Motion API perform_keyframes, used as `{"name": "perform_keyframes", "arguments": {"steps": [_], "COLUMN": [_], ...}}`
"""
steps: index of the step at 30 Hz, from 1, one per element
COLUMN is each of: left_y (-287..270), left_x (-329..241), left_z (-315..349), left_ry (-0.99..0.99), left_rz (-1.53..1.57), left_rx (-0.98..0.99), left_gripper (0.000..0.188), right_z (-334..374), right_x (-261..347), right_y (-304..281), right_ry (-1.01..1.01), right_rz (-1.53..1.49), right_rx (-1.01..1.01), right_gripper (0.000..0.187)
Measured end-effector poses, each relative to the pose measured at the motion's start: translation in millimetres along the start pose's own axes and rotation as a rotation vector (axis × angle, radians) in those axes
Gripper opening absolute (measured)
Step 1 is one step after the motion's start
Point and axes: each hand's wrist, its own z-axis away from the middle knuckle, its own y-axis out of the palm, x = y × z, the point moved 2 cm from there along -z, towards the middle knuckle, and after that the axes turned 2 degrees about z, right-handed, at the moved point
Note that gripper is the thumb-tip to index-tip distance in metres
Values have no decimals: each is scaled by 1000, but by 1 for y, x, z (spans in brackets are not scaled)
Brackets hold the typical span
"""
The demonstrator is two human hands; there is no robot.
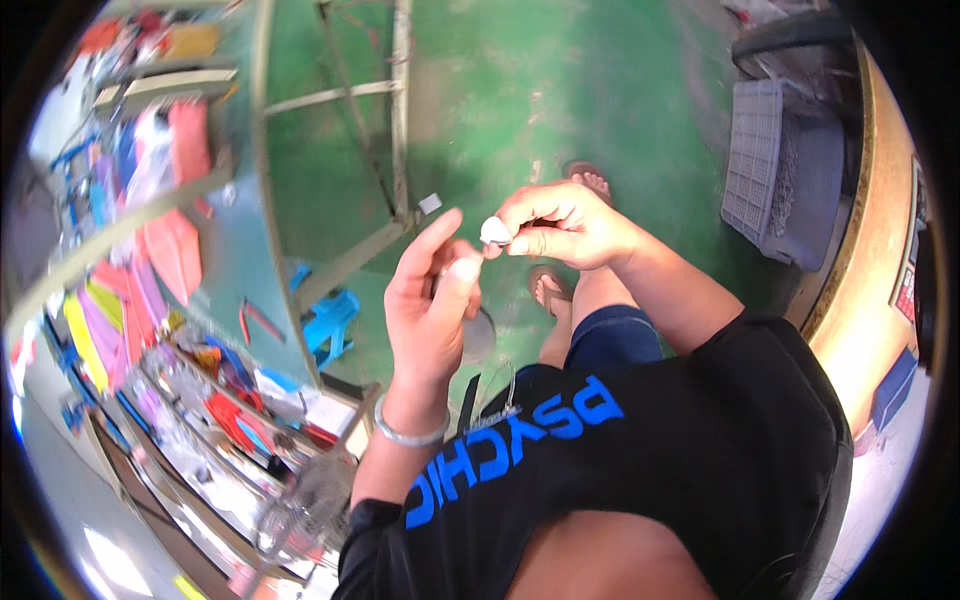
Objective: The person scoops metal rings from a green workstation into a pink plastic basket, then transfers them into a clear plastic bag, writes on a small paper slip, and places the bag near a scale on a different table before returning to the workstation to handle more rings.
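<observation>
My right hand [562, 222] pinches a small, white, rounded piece [494, 232] between thumb and fingertips; its exact kind is too small to tell. Just left of it is my left hand [428, 300], its index finger stretched up and thumb apart from it, with the other fingers curled and partly hidden. A silver bangle [410, 430] circles the left wrist. Beside the left palm shows a grey round disc [479, 335]; I cannot tell whether the hand holds it or it lies below.
At left, a bench [238, 285] and shelving hold jumbled colourful pieces, with a red-handled tool [262, 322] near its edge. A metal frame [402, 110] and blue plastic stool [330, 322] stand beside it. Grey crates [755, 150] and a wooden tabletop [858, 230] are at right.
</observation>
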Motion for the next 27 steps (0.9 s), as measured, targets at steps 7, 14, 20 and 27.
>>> {"name": "perform_keyframes", "arguments": {"steps": [7, 14, 20, 27], "left_y": [-55, -112, -140, -146], "left_x": [-49, -66, -58, -61], "left_z": [134, 238, 274, 321], "left_ry": [293, 341, 248, 418], "left_rz": [-173, 86, 927, 993], "left_rx": [-79, -191, -29, -201], "left_gripper": [30, 18, 27, 30], "right_z": [-4, -6, -23, -41], "right_x": [45, 62, 61, 40], "right_y": [146, 275, 324, 356], "right_ry": [-198, -323, 206, 486], "right_rz": [441, 663, 52, -278], "right_rx": [274, 512, 634, 891], "right_gripper": [13, 12, 38, 42]}}
